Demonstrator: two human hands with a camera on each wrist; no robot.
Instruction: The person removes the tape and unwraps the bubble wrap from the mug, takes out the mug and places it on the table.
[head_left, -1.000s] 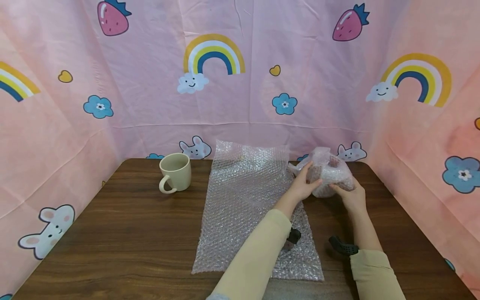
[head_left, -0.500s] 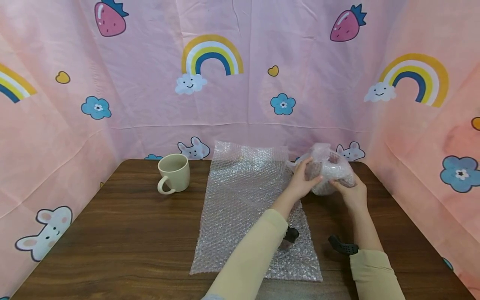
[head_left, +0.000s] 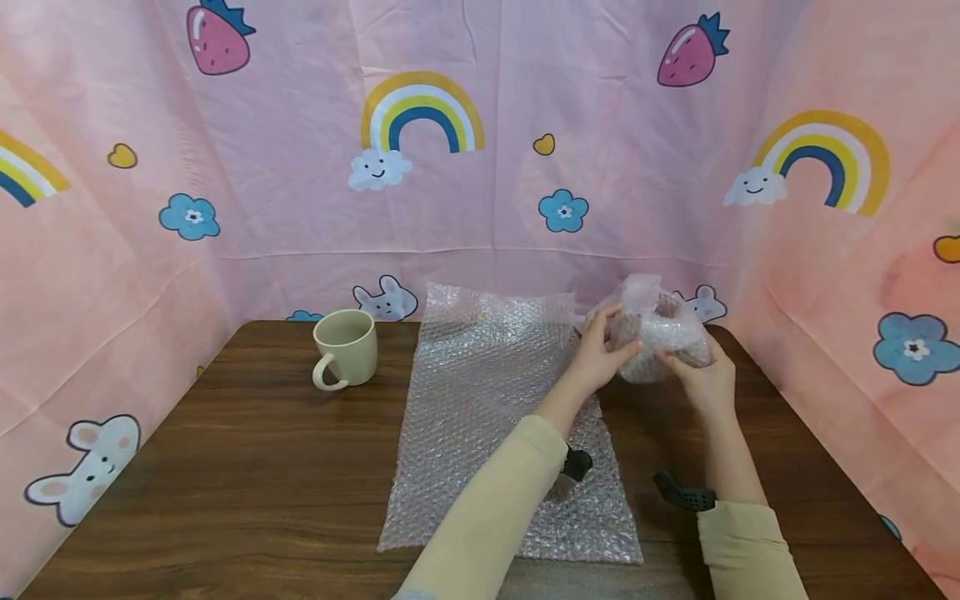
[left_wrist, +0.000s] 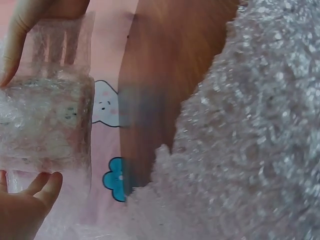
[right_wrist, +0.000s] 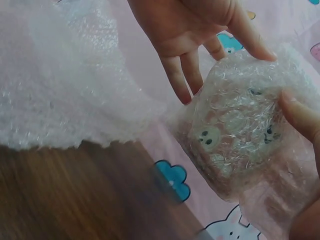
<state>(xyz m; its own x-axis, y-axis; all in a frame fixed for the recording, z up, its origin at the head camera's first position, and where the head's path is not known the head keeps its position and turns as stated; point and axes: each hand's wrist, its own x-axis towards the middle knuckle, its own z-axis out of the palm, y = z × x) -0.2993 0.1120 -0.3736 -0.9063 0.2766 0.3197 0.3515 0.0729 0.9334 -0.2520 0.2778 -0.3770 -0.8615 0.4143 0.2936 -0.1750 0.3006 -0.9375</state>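
Observation:
A bubble-wrapped bundle is held between both hands at the back right of the table in the head view. Through the clear wrap, the right wrist view shows a pinkish thing with small dark-eyed faces; its kind I cannot tell. My left hand grips the bundle's left side, thumb toward me. On its right side my right hand grips it, thumb on the near face. Some right-hand fingers show through loose wrap in the left wrist view. A flat bubble-wrap sheet lies under the left forearm.
A pale cream mug stands at the back left, its handle toward the front left. Dark wooden table surrounds the sheet. Patterned pink cloth hangs close behind the table and along both sides.
Both hands have raised the bundle slightly, and it has tilted a little. The head view has shifted slightly. The mug and the flat sheet stay in place.

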